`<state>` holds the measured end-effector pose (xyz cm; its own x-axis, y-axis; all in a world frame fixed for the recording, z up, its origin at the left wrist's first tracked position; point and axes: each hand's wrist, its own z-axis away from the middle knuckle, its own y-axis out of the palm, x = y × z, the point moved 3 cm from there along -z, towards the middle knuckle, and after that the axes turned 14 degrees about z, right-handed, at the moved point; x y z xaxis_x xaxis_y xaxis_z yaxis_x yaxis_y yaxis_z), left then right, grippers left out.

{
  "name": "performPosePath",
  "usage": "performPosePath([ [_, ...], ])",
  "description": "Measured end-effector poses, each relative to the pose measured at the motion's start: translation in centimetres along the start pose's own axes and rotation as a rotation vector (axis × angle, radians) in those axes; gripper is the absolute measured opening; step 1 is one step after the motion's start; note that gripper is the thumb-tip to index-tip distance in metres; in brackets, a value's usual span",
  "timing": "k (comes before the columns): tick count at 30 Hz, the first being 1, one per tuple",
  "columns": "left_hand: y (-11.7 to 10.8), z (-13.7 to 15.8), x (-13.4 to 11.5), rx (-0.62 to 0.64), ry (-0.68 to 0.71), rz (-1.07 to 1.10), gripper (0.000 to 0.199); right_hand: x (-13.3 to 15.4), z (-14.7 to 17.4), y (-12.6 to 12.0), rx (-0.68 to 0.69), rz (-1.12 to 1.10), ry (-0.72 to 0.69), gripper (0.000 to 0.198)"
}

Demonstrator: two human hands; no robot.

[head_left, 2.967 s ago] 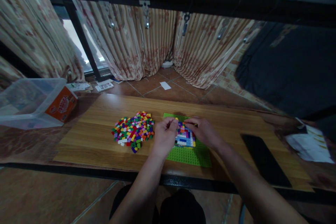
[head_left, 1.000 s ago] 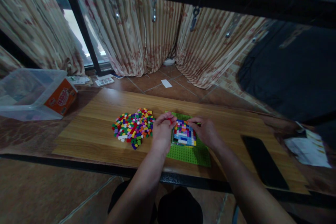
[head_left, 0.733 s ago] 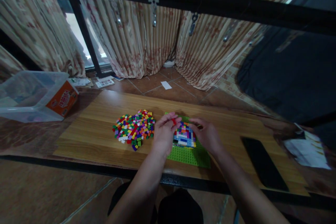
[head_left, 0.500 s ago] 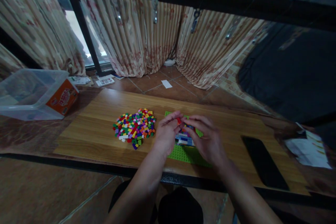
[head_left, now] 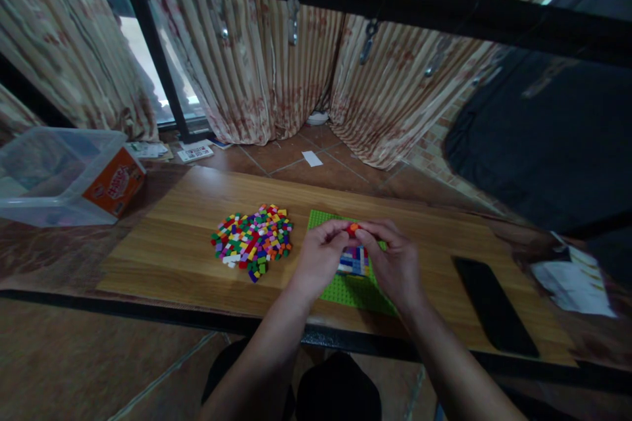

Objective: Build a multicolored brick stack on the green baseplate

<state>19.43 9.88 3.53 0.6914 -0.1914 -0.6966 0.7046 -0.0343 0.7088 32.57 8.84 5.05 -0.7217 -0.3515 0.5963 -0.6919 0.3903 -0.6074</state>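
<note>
A pile of loose multicoloured toy bricks lies on the wooden tabletop. The left hand pinches the left side of a small red-and-orange brick piece, held above a flat, studded brick assembly with visible blue, light-blue and white rows. The assembly sits on a green studded baseplate. The right hand pinches the piece's right side. Compared with 0.7 s earlier, the left hand has shifted right, the right hand has joined it, and less of the assembly is exposed.
</note>
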Motion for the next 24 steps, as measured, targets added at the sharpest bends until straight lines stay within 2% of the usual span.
performPosePath([
  [4,-0.1,-0.1,0.1,0.016,0.148,-0.218,0.006,-0.1,0.2,0.1,0.036,0.01,0.031,0.019],
  [8,-0.1,0.0,0.4,0.003,0.223,-0.292,0.007,0.5,0.1,-0.2,0.033,0.129,-0.009,0.021],
  [16,0.4,0.3,0.5,-0.072,0.237,-0.281,0.008,1.4,0.5,-0.3,-0.052,0.3,-0.055,0.024],
  [21,-0.5,-0.4,0.0,-0.163,0.219,-0.248,0.005,-0.3,0.1,-1.1,-0.08,0.312,-0.018,0.025],
  [24,-1.3,-0.8,-0.5,-0.23,0.251,-0.177,0.005,-1.7,0.1,-1.4,-0.043,0.337,0.014,0.026],
])
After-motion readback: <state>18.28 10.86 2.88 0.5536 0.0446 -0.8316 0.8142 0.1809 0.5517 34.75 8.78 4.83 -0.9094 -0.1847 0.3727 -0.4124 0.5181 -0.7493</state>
